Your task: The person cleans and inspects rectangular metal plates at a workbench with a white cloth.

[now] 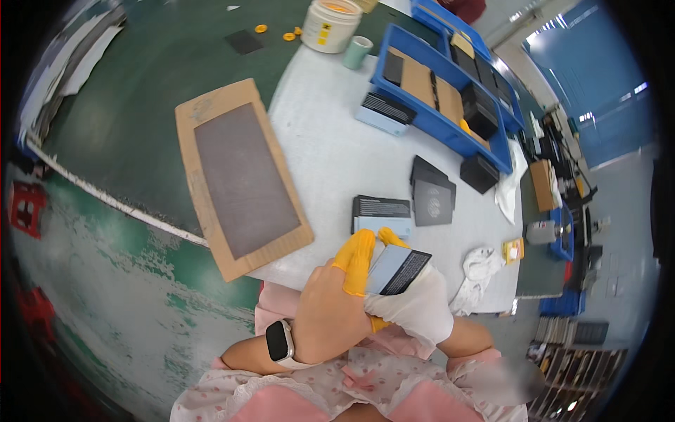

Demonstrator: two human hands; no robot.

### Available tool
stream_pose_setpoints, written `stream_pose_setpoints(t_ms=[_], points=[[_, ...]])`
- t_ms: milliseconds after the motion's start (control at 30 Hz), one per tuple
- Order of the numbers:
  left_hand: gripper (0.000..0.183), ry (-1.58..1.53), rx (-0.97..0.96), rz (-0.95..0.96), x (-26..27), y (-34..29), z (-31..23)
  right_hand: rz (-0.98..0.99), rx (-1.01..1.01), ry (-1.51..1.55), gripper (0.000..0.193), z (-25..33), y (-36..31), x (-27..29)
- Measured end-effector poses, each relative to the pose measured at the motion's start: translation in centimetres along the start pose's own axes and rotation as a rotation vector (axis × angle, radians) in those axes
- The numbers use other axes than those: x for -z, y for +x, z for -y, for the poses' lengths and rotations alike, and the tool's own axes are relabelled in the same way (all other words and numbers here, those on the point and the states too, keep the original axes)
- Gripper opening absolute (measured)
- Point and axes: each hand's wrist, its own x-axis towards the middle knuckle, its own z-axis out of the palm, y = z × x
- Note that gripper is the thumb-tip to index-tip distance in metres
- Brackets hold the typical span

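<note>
A thin black and light-blue printed card (401, 270) is tilted between my hands, in front of my body. My right hand (416, 304), in a white glove with yellow finger covers, grips it from below and the right. My left hand (330, 299), bare except for yellow finger covers, has its fingers closed at the card's left edge; the thumb is partly hidden. Just beyond my fingertips lies a stack of similar cards (380, 215) on the white table sheet. To its right are several overlapping dark cards (432, 200), the front one with a round pale print.
A cardboard piece with a dark sanding-like pad (246, 179) lies to the left. Blue bins (450, 126) with dark cards and boxes stand at the far right, another card stack (385, 112) beside them. A white tub (329, 27) sits far back; a crumpled white glove (477, 276) lies right.
</note>
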Motion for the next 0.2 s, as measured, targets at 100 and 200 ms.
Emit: stream_pose_setpoints(t_ms=[100,200], points=[[0.09,0.008,0.007,0.015,-1.0,-0.1,-1.1,0.012,0.098,0.027,0.067,-1.5,-0.7,1.1],[0.094,0.01,0.028,0.086,-1.8,-0.5,-2.1,0.06,-0.136,0.353,0.071,-1.9,-1.6,2.1]])
